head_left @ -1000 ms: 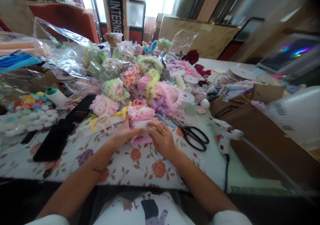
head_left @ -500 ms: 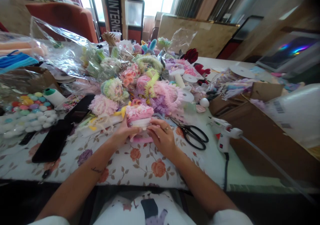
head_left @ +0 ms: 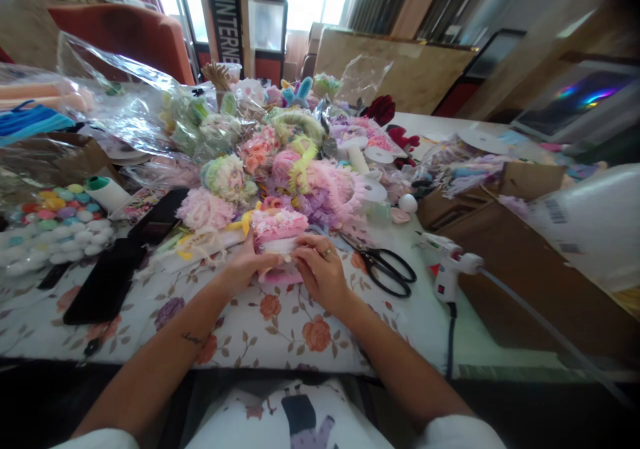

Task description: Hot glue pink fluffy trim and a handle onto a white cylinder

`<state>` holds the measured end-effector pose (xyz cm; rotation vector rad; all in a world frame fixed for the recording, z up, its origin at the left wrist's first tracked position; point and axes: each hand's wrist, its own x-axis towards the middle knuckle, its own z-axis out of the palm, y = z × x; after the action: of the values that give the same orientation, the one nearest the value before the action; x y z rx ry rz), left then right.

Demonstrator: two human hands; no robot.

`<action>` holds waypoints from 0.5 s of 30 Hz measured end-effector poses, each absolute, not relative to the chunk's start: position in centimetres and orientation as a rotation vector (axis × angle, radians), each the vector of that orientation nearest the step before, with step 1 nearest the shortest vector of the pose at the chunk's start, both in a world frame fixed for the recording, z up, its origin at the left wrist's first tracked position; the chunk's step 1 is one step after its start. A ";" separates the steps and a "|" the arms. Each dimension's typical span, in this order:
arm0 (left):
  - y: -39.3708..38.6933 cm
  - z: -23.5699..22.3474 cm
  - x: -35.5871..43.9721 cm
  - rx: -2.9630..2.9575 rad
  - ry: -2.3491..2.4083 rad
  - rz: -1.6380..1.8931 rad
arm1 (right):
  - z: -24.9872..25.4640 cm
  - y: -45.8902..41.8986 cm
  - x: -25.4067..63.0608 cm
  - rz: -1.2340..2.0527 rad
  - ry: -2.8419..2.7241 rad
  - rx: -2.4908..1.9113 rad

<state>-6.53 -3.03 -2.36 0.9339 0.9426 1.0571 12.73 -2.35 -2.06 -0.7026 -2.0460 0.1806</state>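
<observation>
In front of me is a small pink object (head_left: 279, 221) with ruffled, frilly trim on top and a white band (head_left: 278, 244) across its front. Its exact kind is hard to make out. My left hand (head_left: 245, 262) grips it from the left, thumb laid across the front below the band. On the right side, my right hand (head_left: 323, 269), wearing a ring, has its fingertips pinched together at the band's end. What those fingertips hold, if anything, is hidden. Black-handled scissors (head_left: 387, 270) lie just right of my right hand.
A white glue gun (head_left: 447, 272) stands to the right, beside a cardboard box (head_left: 530, 282). Fluffy yarn, lace and flowers (head_left: 295, 162) are heaped behind my hands. At left lie a black phone (head_left: 103, 282) and bagged pompoms (head_left: 60, 229). Floral cloth (head_left: 240, 342) covers the table.
My right hand has shifted slightly up and left along the white band, its fingers more bent. The left hand keeps its hold on the pink object.
</observation>
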 end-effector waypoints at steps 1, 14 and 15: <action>-3.0 -2.3 -6.5 0.966 0.948 1.071 | -2.0 -2.4 12.7 0.207 -2.038 -0.713; -3.2 -2.5 -6.4 0.950 0.973 1.089 | -1.3 -2.6 11.8 0.665 -1.719 -0.929; -3.2 -2.5 -6.4 0.929 0.963 1.087 | -1.3 -2.6 11.8 0.677 -1.708 -0.931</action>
<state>-6.42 -3.23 -2.53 0.9287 0.9634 1.0868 11.79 -2.59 -1.32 -0.9306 -1.7079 0.6773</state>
